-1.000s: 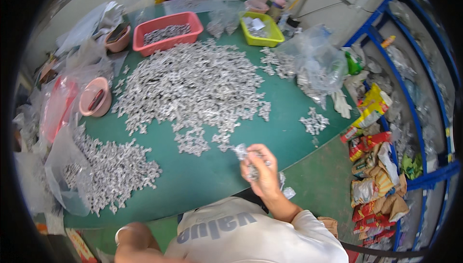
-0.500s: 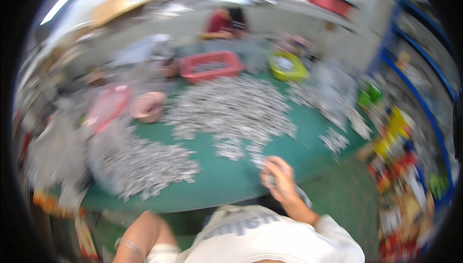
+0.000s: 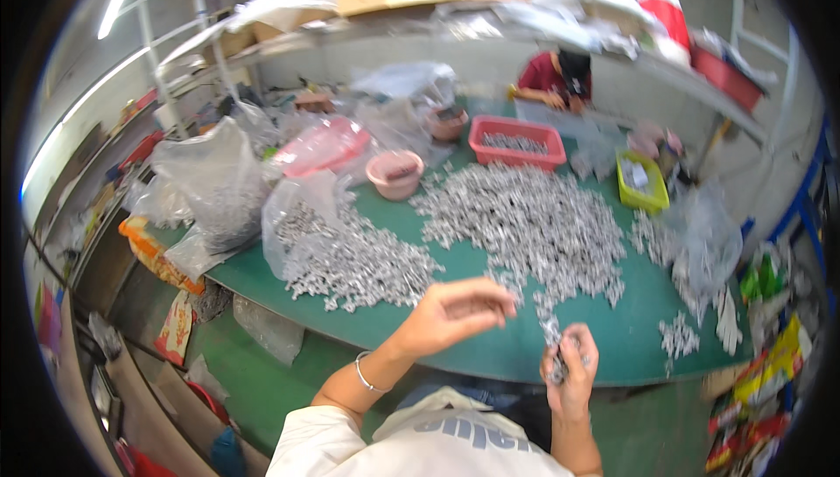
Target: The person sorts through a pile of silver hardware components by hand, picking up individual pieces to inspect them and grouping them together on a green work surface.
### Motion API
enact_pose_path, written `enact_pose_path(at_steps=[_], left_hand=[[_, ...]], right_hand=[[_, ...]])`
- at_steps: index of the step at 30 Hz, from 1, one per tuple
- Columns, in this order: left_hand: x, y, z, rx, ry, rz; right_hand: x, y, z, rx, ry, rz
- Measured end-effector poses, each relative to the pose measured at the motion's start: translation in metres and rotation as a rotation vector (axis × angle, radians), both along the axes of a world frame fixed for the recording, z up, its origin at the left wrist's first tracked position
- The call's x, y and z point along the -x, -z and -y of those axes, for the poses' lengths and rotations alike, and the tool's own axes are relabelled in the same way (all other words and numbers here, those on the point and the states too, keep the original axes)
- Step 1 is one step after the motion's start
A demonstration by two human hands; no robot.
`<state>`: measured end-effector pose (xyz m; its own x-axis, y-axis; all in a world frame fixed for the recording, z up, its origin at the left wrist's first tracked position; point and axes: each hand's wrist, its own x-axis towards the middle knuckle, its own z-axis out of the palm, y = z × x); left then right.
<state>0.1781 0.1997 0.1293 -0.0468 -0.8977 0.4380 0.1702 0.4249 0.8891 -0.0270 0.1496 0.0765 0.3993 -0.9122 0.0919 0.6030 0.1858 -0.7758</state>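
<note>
A: Since a second ago the view has swung up and to the left, and the left hand (image 3: 455,312), which was out of sight then, has come up over the near edge of the green table (image 3: 490,346). The right hand (image 3: 569,370) has stayed low at that edge.

B: What are the fingers doing?

A: The left hand's fingers are curled in toward the thumb, narrow, palm down. Something small and grey shows under them, but it is too blurred to tell whether it is gripped. A thin bracelet (image 3: 363,374) sits on that wrist.

B: And the right?

A: Its fingers are closed around a small bunch of silvery metal pieces (image 3: 555,363), held just in front of the chest, off the table.

B: Where do the rest lie?

A: The big heap of silvery parts (image 3: 525,223) is spread across the middle of the table, beyond both hands. A second heap (image 3: 359,263) spills from a clear plastic bag (image 3: 293,214) to the left.

B: Anything further back?

A: A pink bowl (image 3: 395,172) stands near the second heap, a red basket (image 3: 516,142) with more parts beyond the main heap, and a yellow-green tray (image 3: 640,182) to the right. Another person in a red shirt (image 3: 553,76) sits at the far side.
</note>
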Motion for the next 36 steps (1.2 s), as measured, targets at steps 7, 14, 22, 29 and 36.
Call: enact_pose_path(at_steps=[7,14,22,29,36], left_hand=[[0.036,0.041,0.030,-0.260,0.101,-0.096],[0.045,0.060,0.030,-0.380,0.097,-0.175],[0.041,0.076,0.058,-0.579,0.157,-0.333],[0.035,0.083,0.079,-0.569,0.180,-0.390],[0.030,0.086,0.087,-0.564,0.211,-0.449]], right_hand=[[0.008,0.017,0.012,0.069,-0.016,-0.037],[0.011,0.028,0.011,0.228,0.106,-0.240],[0.007,0.050,0.032,0.307,0.178,-0.265],[-0.004,0.059,0.052,0.404,0.204,-0.237],[-0.007,0.062,0.059,0.460,0.207,-0.235]])
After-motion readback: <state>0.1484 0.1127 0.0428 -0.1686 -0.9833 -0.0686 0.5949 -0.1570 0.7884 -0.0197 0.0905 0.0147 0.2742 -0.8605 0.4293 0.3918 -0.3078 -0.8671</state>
